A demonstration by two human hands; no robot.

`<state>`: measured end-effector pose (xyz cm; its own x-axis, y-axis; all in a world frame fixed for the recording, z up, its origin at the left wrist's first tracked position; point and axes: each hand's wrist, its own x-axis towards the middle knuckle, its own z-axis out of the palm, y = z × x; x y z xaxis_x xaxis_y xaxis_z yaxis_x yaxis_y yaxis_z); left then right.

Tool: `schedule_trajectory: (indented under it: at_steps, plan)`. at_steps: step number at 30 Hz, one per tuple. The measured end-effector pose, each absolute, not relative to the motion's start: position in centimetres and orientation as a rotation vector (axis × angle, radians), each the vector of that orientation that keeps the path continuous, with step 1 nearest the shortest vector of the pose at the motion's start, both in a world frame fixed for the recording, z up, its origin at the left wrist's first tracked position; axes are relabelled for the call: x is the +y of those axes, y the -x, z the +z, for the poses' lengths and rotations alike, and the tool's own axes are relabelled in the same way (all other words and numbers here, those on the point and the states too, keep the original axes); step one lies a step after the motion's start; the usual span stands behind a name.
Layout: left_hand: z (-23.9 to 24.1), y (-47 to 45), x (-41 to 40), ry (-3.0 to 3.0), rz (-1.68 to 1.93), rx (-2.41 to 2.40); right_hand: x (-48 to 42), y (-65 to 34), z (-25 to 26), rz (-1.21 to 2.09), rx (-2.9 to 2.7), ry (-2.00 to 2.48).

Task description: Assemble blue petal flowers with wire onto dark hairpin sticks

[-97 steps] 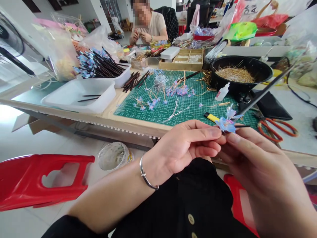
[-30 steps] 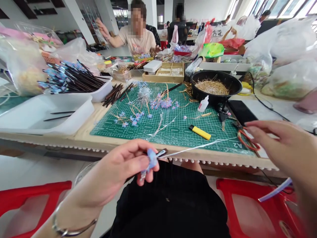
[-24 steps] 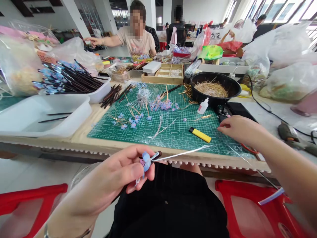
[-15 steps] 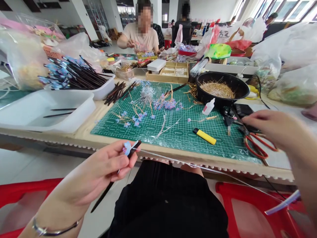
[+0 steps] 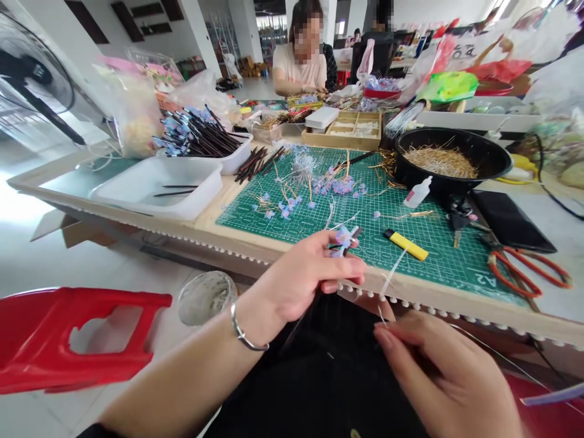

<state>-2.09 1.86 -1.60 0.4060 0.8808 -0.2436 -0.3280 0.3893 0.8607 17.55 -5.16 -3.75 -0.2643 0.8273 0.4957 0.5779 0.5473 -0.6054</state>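
Note:
My left hand [image 5: 314,267] is closed round a dark stick [image 5: 357,232] with blue-and-pink flowers [image 5: 345,237] at its upper end. It is raised in front of the table's near edge, and most of the stick is hidden by the fingers and lap. To the lower right, my right hand [image 5: 449,365] pinches a thin white thread [image 5: 382,313] between thumb and forefinger. A pale, narrow strip [image 5: 395,272] rises above the pinch toward the yellow lighter [image 5: 406,244]. Whether the thread joins the stick I cannot tell.
A green cutting mat [image 5: 292,228] carries flower sprigs [image 5: 287,207], a glue bottle [image 5: 417,193] and keys [image 5: 457,226]. Orange-handled scissors [image 5: 524,271] lie right, beside a black phone [image 5: 513,220]. A white tray [image 5: 201,204] stands left, a black bowl [image 5: 495,152] behind. A person [image 5: 303,64] sits opposite.
My right hand has come from beside the scissors down to the lap and now pinches the thread. My left hand and flowered stick appear farther right; the view has swung left.

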Motion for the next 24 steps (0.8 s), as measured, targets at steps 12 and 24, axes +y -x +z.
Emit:
schedule_trajectory:
  at_steps: [12, 24]
  plan:
    - [-1.4, 1.7, 0.3, -0.939, 0.846, 0.828, -4.8, -17.9, -3.9, 0.097, -2.126, 1.13]
    - [-1.6, 2.5, 0.0, -1.258, 0.594, 0.913, -1.7, -20.2, -1.4, 0.497, -2.229, 1.123]
